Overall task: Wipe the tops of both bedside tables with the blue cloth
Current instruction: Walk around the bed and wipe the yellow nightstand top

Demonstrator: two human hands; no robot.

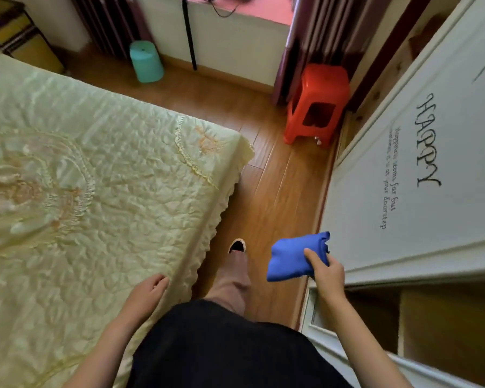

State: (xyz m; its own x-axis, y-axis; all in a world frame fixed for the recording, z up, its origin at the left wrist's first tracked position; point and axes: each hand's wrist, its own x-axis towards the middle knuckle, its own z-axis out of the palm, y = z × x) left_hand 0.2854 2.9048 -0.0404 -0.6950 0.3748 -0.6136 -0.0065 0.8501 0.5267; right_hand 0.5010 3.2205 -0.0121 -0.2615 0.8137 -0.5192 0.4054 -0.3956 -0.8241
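A: Status on the cloth?

B: Blue cloth [296, 257] is in the right hand [326, 271], bunched into a wad. Thumb on top, fingers curled under it, firm grip. It sits in the air over the floor strip, near right of centre, just in front of the white wardrobe door [431, 163].

A: Left hand?

B: Left hand [149, 289] holds nothing. Fingers loosely curled, half closed, tips at the near edge of the bed [95, 177]. Can't tell if it touches the bedspread or just hangs over it.

A: Where is the person standing?

B: In the aisle between bed on the left and wardrobe on the right. Wooden floor [275, 191] runs away toward the far wall. One foot [237, 245] forward in a dark slipper, leg in a pale trouser below a dark top.

A: Bedside tables in view?

B: One dark cabinet with yellow drawer fronts [20, 37] at far left, past the far corner of the bed. Blurred, can't read its top surface. Well apart from the cloth.

A: Anything else on the floor?

B: Red plastic stool [317, 105] far right, beside the curtain [305, 37] and wardrobe. Teal bin [146, 61], upside down, far centre-left against the wall under the window. Black stick [189, 35] leans on that wall.
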